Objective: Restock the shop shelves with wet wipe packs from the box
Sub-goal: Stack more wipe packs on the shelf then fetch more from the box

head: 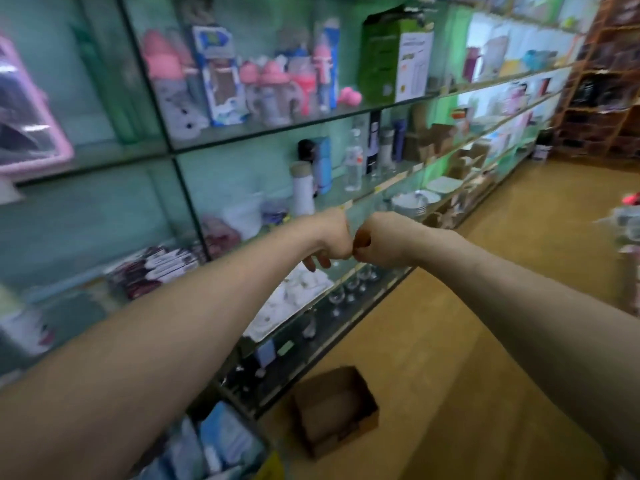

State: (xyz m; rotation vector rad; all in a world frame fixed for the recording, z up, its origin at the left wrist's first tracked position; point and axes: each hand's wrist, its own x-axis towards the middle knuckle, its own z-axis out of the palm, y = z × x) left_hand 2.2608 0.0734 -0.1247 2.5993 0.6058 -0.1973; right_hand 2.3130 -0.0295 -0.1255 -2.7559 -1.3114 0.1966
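Both my arms stretch out in front of the glass shelves [381, 199]. My left hand [329, 242] and my right hand [379, 242] are curled into fists that touch at the knuckles, and neither holds anything I can see. A brown cardboard box [334, 410] stands open on the floor below them, close to the bottom shelf; its inside looks empty. Blue and white packs [221, 441], perhaps wet wipes, lie on the lowest shelf at the bottom left. The whole view is blurred.
Baby bottles [277, 88], a green carton [394, 53] and flasks [353, 164] fill the upper shelves. White cloth goods [294, 299] and small glasses [349, 289] sit on the shelf under my hands. A tan floor [485, 323] runs to brown racks [609, 81] at the far right.
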